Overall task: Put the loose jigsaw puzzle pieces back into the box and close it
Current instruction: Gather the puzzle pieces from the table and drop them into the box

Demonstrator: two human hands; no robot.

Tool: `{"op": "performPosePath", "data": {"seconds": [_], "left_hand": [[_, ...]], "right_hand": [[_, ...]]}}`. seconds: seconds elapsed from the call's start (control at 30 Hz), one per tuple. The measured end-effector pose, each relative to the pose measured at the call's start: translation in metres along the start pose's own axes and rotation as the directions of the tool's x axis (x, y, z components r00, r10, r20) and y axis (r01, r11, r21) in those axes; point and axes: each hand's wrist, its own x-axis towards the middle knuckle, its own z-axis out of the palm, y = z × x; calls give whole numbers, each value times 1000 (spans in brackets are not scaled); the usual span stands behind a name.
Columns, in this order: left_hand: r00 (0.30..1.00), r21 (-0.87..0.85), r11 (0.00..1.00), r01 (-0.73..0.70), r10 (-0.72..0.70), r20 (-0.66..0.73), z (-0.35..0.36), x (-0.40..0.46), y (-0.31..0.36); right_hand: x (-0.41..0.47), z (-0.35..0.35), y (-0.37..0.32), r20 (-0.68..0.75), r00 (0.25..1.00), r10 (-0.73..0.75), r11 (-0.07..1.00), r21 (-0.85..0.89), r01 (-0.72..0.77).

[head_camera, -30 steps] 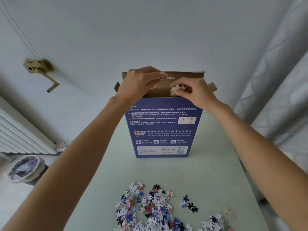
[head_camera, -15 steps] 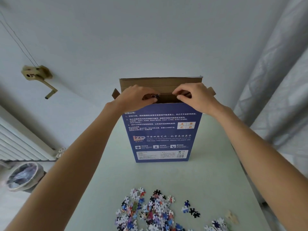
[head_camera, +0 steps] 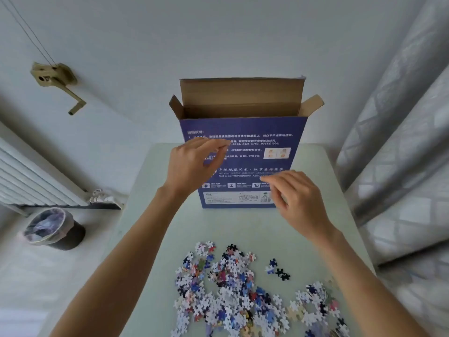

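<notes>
Ahead of me, at 12 o'clock on the desk (head_camera: 150, 239), the blue box (head_camera: 243, 132) stands upright, its brown top flaps open: the rear flap raised, the two side flaps splayed outward. Its near face carries white printed Chinese text, a line reading "Net size:700*500mm", a small panel lettered A, B, C, D, and a white label strip with a barcode along the bottom edge; the finer print I cannot read. The loose puzzle pieces (head_camera: 230, 288) lie heaped at 6 o'clock on the desk, near me and well apart from the box, with a smaller cluster at 4 o'clock and a few stray dark pieces between.

My left hand (head_camera: 194, 166) hovers before the box face at 11 o'clock of the heap, fingertips drawn toward the thumb; I see nothing between them. My right hand (head_camera: 296, 198) hangs lower, at 1 o'clock of the heap, fingers loosely bent and empty, in front of the box's lower right corner. I cannot tell whether either touches the box.

The desk is pale green and plain. At 9 o'clock a white radiator (head_camera: 26, 176) lines the wall, with a lined waste bin (head_camera: 53, 229) on the floor beside it; a wall-mounted crank handle (head_camera: 58, 81) sits at 10 o'clock. Grey patterned curtains (head_camera: 401, 142) hang at 3 o'clock.
</notes>
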Motion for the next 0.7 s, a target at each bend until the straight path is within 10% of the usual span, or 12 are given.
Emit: {"op": "performPosePath", "data": {"seconds": [0.1,0.23,0.4,0.7], "left_hand": [[941,-158,934,320,-294,165,13,-73,30],[626,-124,690,713,-547,556,40,-178,68],[463,103,758,644,-493,737,57,-256,95],[368,163,874,459,-353,860,70,-310,135]], "right_hand": [[-79,20,-10,204,967,150,983,75,-168],[-193,29,-21,477,823,308,927,44,-373],[-286,10,-27,447,678,583,778,-64,-625],[-355,19,-60,266,267,926,334,-253,-908]]}}
